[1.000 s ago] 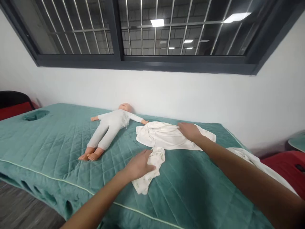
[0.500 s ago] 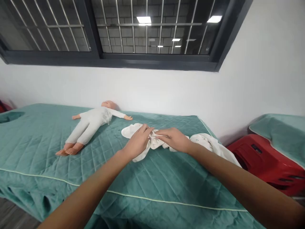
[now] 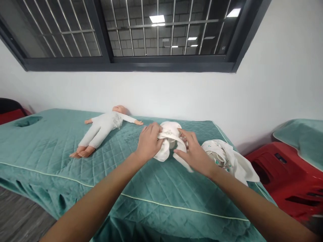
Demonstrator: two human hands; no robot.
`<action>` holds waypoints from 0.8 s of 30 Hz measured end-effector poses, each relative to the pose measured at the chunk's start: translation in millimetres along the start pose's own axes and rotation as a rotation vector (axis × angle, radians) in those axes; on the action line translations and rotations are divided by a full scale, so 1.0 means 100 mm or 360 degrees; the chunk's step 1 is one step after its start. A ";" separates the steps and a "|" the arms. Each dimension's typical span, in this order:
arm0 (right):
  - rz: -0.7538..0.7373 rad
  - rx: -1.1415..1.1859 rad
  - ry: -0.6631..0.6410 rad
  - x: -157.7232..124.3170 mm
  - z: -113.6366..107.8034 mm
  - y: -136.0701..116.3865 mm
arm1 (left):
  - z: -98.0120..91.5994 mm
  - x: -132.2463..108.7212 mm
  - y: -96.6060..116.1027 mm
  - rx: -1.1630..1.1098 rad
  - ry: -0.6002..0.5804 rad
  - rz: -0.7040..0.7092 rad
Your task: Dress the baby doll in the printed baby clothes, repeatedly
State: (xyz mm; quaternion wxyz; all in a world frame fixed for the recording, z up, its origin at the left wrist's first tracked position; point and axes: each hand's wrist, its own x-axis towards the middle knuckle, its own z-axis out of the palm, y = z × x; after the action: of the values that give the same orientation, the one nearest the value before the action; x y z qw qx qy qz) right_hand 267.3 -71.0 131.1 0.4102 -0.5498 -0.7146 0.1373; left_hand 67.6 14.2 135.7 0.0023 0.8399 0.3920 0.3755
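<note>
A small white baby garment (image 3: 170,127), partly bunched, is lifted a little off the green quilted bed cover (image 3: 161,181). My left hand (image 3: 150,138) is closed on the left side of its gathered edge, fingers over the top and thumb below. At the right side my right hand (image 3: 193,151) curves round the fabric, which runs between its thumb and fingers; a loose strip hangs under the thumb. The garment's exact cut cannot be made out among the folds. Right of my right hand lies another white cloth (image 3: 237,164) with a small green print, crumpled.
A baby doll (image 3: 103,127) in a white suit lies on its back at the left, head near the wall. Red plastic stools (image 3: 285,174) stand past the bed's right end, a green cover (image 3: 302,134) over them. A barred window (image 3: 161,37) is above.
The garment has been raised and turned, and its edge now arches between my hands. My right hand has opened wider round the fabric. The view has shifted slightly left.
</note>
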 end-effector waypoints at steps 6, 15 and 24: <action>0.0340 0.0849 0.0041 -0.11 0.41 -0.21 | -0.12 -0.07 0.52 -0.0554 0.0318 -0.0296; 0.0699 0.1807 0.0086 -0.15 0.79 -0.15 | -0.34 -0.50 0.12 -0.1119 0.0071 -0.0469; 0.0206 0.0805 -0.0037 0.07 1.48 -0.46 | -0.29 -0.81 -0.23 -0.2066 -0.0098 -0.1109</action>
State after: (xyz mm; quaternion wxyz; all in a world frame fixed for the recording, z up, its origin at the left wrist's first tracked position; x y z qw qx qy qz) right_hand 126.6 -43.6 70.8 0.5168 -0.4727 -0.6255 0.3439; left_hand 0.9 -32.0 98.6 0.6290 0.5065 0.3347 0.4856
